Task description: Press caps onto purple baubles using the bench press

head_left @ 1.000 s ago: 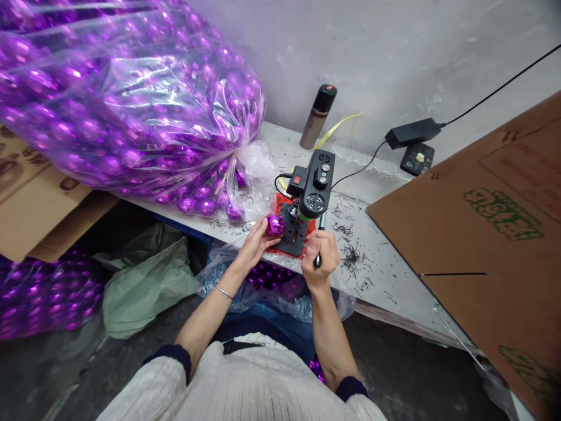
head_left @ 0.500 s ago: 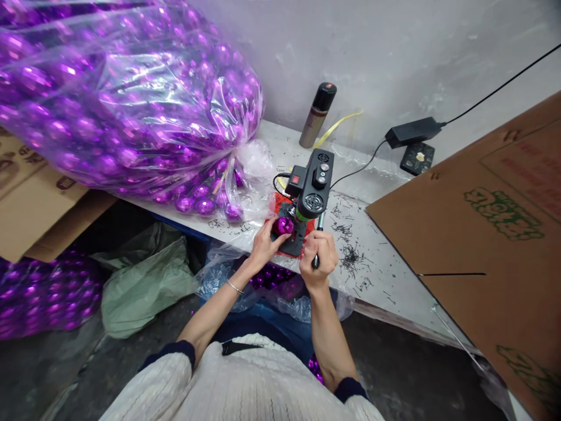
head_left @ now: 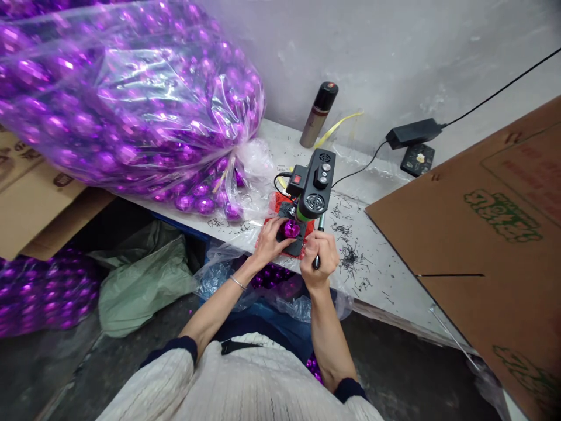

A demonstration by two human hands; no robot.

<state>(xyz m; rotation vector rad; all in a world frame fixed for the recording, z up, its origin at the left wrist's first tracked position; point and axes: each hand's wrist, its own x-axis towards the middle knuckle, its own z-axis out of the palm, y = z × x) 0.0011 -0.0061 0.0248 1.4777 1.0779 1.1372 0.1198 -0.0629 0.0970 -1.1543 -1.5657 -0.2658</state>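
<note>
A small black bench drill (head_left: 313,187) stands on a black base plate (head_left: 296,244) over a red mat at the white table's front edge. My left hand (head_left: 269,241) is closed on a shiny purple ball (head_left: 291,228) and holds it on the plate right under the drill head. My right hand (head_left: 321,258) is wrapped round the drill's black lever handle (head_left: 319,234) to the right of the plate. A huge clear plastic bag of purple balls (head_left: 127,99) lies on the table at the left.
Dark shavings litter the table (head_left: 372,263) right of the drill. A spray can (head_left: 319,114), a power adapter (head_left: 412,133) with its cable and a small black pad stand by the wall. A cardboard sheet (head_left: 486,234) leans at the right. More bagged purple balls (head_left: 272,276) sit below the table edge.
My left hand has carried the purple ball rightward from the plate's left edge to under the drill head. My right hand has stayed on the lever.
</note>
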